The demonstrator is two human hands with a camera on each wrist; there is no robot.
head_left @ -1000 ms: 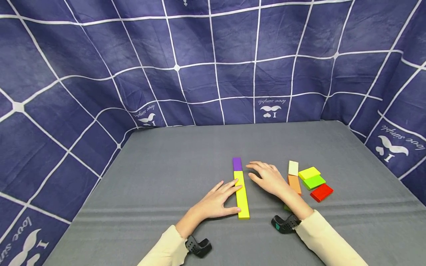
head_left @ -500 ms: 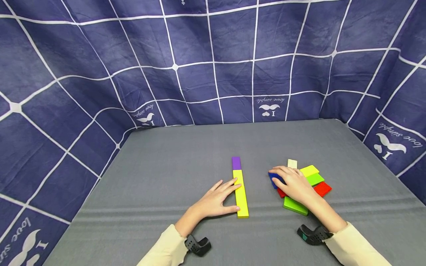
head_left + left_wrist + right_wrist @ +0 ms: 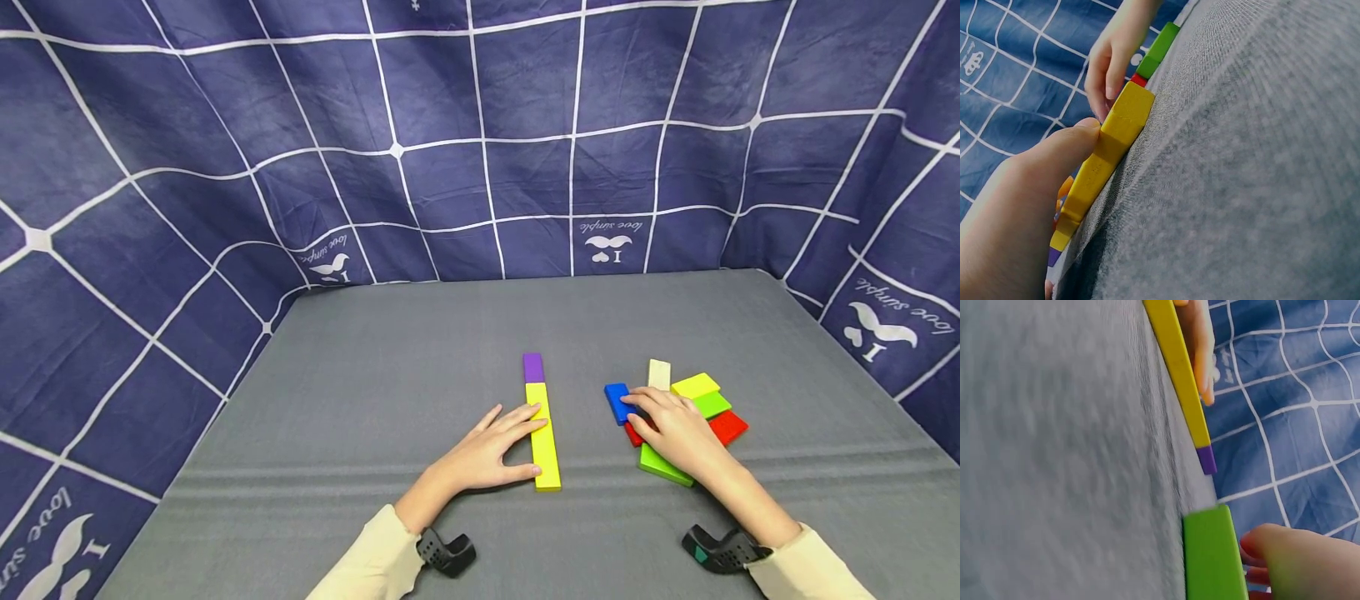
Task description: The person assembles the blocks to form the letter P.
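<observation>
My left hand (image 3: 491, 454) rests spread on the yellow blocks (image 3: 549, 462), which lie end to end in a row with a purple block (image 3: 532, 367) at the far end. Its thumb touches the near part of the row, also seen in the left wrist view. Over the group of loose blocks is my right hand (image 3: 682, 433), fingers slightly bent. Its fingertips are at the right edge of a blue block (image 3: 617, 400); whether they touch it I cannot tell. Beneath the palm, part of a red block (image 3: 633, 436) is covered.
Around the right hand lie a cream block (image 3: 659, 373), a yellow block (image 3: 696, 384), a green block (image 3: 712, 405), a red block (image 3: 729, 427) and a nearer green block (image 3: 664, 465). A grey cloth (image 3: 390, 350) covers the table; a blue checked curtain (image 3: 450, 183) surrounds it.
My right hand has moved from beside the purple block rightward to the loose blocks, then slightly further right, exposing more of the blue block. The left hand has stayed on the yellow row.
</observation>
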